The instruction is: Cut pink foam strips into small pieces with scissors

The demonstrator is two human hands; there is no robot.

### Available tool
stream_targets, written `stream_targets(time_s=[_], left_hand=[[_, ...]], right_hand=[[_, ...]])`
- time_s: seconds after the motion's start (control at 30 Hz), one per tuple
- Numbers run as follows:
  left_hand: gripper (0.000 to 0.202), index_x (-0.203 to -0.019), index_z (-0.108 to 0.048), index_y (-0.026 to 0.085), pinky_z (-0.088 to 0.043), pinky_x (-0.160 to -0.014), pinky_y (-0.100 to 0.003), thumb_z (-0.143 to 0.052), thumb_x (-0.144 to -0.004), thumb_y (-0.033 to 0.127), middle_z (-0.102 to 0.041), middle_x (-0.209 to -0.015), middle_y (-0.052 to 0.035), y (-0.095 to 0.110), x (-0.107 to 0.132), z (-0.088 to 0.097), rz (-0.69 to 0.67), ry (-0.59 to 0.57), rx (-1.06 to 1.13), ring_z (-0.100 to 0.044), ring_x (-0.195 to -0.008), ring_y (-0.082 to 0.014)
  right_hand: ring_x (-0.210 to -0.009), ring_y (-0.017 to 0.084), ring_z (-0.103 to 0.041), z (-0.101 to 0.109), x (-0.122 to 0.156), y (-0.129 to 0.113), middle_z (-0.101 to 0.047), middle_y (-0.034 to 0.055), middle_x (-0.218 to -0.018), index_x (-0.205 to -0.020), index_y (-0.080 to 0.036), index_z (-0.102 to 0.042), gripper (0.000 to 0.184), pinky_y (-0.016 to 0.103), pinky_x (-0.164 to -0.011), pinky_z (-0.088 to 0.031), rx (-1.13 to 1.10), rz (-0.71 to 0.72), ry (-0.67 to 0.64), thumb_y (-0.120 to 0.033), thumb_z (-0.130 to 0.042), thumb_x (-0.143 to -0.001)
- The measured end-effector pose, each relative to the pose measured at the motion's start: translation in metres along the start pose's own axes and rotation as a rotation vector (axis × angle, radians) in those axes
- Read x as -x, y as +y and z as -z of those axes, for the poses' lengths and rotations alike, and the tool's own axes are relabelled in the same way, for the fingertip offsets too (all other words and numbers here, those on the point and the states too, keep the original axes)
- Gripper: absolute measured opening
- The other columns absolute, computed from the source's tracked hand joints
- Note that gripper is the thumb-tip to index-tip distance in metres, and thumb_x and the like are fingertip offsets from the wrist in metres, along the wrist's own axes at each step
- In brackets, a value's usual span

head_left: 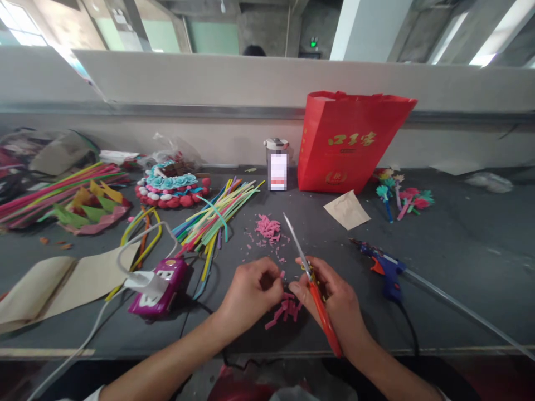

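Note:
In the head view, my left hand [253,289] is pinched with a small pink piece [282,274] at its fingertips. My right hand [334,303] holds a pair of scissors [301,248] with red-orange handles, the blades pointing up and away from me. Whether the blades are parted is hard to tell. Short pink strips [288,307] lie on the table just below and between my hands. Beyond my fingers sits a heap of small pink cut pieces [268,227], with tiny scraps scattered around it.
Left of my hands are a purple power strip [161,289] with a white plug and cable, an open notebook [90,273] and colourful strips [221,214]. A blue glue gun [387,273] with a long glue stick lies right. Behind stand a red bag [351,145] and a lidded cup [276,146].

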State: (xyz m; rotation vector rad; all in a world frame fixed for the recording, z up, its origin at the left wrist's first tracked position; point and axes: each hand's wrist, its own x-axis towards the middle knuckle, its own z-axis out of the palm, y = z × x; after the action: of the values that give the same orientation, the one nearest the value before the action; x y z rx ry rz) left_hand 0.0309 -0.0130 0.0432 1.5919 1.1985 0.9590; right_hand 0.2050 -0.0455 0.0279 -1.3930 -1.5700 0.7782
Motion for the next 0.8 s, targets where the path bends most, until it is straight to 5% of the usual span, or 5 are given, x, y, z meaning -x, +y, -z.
stream_targets(time_s=[0.23,0.53,0.67,0.8], left_hand=[[0.016,-0.061,-0.049,0.021,-0.027,-0.051,-0.025,-0.057,-0.069,0.011,-0.053,-0.058,0.0011,-0.001,0.017,-0.011,-0.290,-0.100,-0.424,-0.045,-0.051,-0.0123],[0.016,-0.064,-0.048,0.021,-0.028,-0.050,-0.024,-0.056,-0.073,0.011,-0.054,-0.058,0.0004,-0.001,0.017,-0.009,-0.374,-0.066,-0.564,-0.047,-0.049,-0.0123],[0.011,-0.066,-0.053,0.020,-0.033,-0.052,-0.023,-0.057,-0.074,0.013,-0.058,-0.061,0.0000,0.004,0.015,-0.005,-0.252,-0.084,-0.440,-0.050,-0.053,-0.0126],[0.008,-0.075,-0.057,0.019,-0.039,-0.048,-0.022,-0.055,-0.081,0.023,-0.059,-0.062,0.0013,0.010,0.008,0.002,0.088,-0.194,-0.014,-0.053,-0.050,-0.0115]], right_hand=[[-0.059,0.009,-0.057,-0.005,0.002,-0.003,-0.061,-0.0047,-0.075,-0.114,-0.020,-0.055,0.037,0.018,-0.058,-0.050,-0.280,-0.131,-0.125,-0.029,-0.069,-0.081],[-0.060,0.010,-0.057,-0.004,0.001,-0.002,-0.059,-0.0044,-0.076,-0.114,-0.020,-0.054,0.032,0.021,-0.060,-0.051,-0.186,-0.104,-0.147,-0.028,-0.061,-0.084],[-0.055,0.009,-0.056,0.000,-0.001,-0.009,-0.059,-0.0046,-0.071,-0.110,-0.019,-0.056,0.029,0.018,-0.055,-0.050,-0.173,-0.096,-0.097,-0.027,-0.059,-0.082],[-0.054,0.009,-0.057,0.004,-0.008,-0.017,-0.061,-0.0033,-0.070,-0.107,-0.018,-0.058,0.030,0.017,-0.051,-0.049,-0.175,-0.062,-0.033,-0.028,-0.061,-0.079]])
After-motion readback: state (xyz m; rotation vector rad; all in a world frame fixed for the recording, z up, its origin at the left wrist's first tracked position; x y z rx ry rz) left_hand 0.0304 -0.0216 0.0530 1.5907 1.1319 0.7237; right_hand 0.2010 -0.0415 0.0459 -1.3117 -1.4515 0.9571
